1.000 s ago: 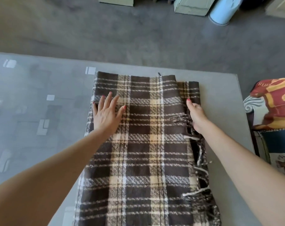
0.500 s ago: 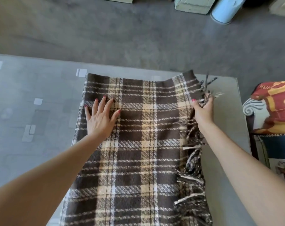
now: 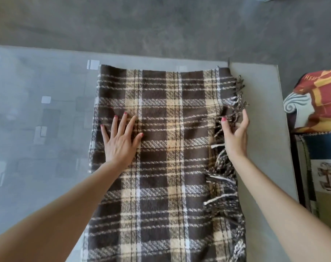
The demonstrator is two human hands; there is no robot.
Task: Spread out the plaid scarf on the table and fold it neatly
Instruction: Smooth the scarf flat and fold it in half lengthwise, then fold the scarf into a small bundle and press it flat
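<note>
The brown and cream plaid scarf [image 3: 172,148] lies flat on the grey table [image 3: 37,129], running from the far edge toward me, with its fringe along the right side. My left hand [image 3: 121,137] rests flat on the scarf's left part, fingers spread. My right hand [image 3: 235,133] is at the fringed right edge, fingers apart and touching the tassels, holding nothing that I can see.
The table's right edge [image 3: 285,129] is close to the scarf. Beyond it stand a red and yellow printed cushion [image 3: 321,99] and a blue patterned cloth [image 3: 323,167]. Grey carpet [image 3: 160,25] lies past the table's far edge.
The scarf's right side has been spread outward and flattened, with the far corner now lying flat. My right hand has drawn back toward me along the fringe. My left hand stays pressed on the scarf.
</note>
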